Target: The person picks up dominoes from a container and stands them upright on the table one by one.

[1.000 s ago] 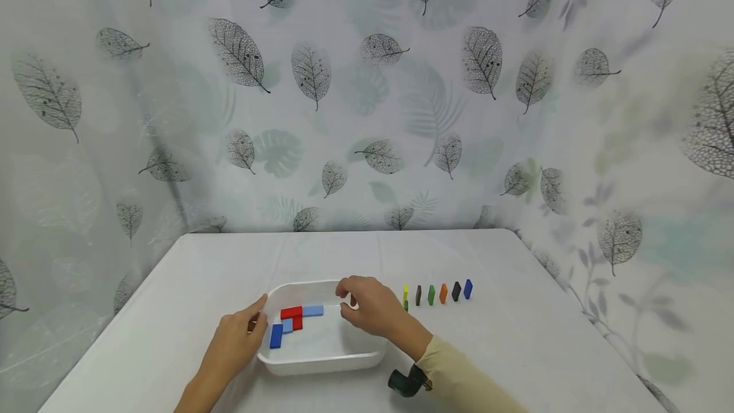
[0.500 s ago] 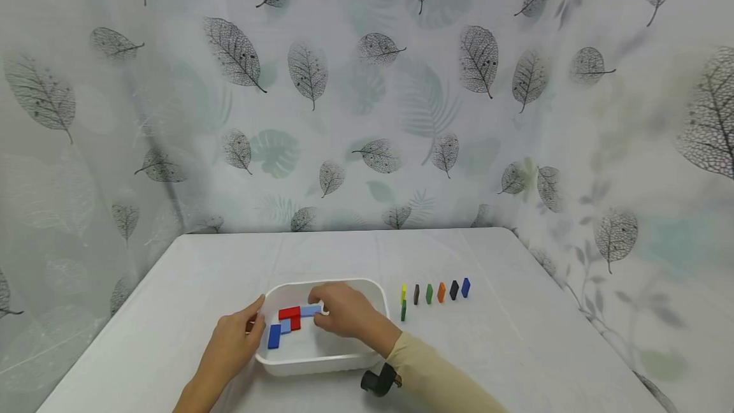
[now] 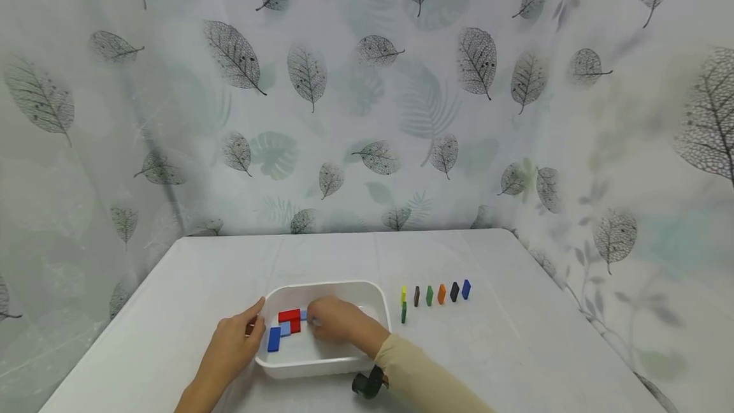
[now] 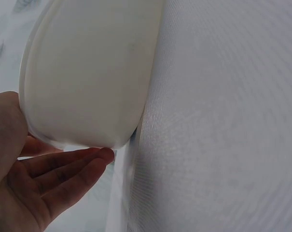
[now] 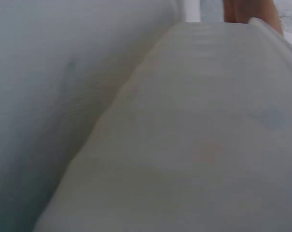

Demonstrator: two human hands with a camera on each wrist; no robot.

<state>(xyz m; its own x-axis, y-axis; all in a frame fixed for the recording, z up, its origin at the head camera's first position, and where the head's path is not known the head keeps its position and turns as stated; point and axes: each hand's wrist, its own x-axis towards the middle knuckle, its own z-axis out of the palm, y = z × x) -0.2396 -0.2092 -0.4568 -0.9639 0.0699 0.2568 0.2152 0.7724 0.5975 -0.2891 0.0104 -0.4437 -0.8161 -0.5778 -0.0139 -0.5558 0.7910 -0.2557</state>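
Note:
A white plastic tub stands on the table, with flat domino-like blocks lying inside. They include a red block, a dark blue block and a light blue block. My left hand rests against the tub's left end; in the left wrist view its fairly straight fingers touch the outer wall. My right hand is down inside the tub, over the right end of the light blue block. It is blurred and its fingertips are hidden, so any hold is unclear. The right wrist view shows mostly the tub's outer wall.
Right of the tub stands a row of upright blocks: a yellow block, a brown block, an orange block, a dark blue block and others. A green block stands nearer. A leaf-print curtain hangs behind the table.
My right hand has moved left and down into the tub, reaching the light blue block and covering most of it. The left hand and the standing blocks have stayed put.

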